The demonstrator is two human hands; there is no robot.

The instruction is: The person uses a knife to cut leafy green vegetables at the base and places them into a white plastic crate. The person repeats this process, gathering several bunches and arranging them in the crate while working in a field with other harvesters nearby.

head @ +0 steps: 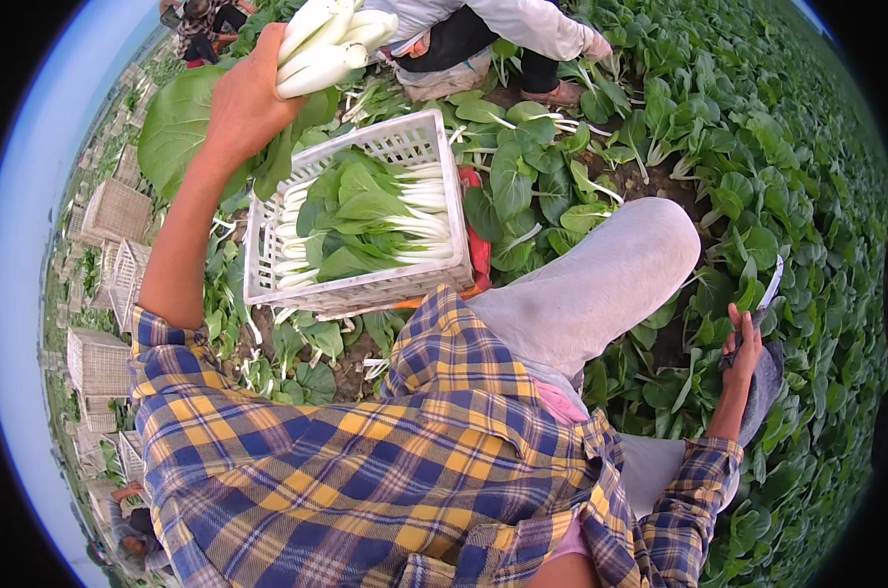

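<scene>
My left hand is raised beyond the crate's far left corner, closed around a bunch of bok choy. The white stalk ends point up and away from me, and broad green leaves hang below my wrist. In front of me, a white slatted plastic crate holds bok choy laid in rows, with white stalks along the sides and leaves in the middle. Low on the right, my right hand grips a knife by its dark handle, blade pointing away from me over standing plants.
Cut bok choy lies on the soil right of the crate. Standing plants fill the right side. My bent knee rises between crate and crop. A co-worker's sleeve reaches in at the top. Several crates stand at left.
</scene>
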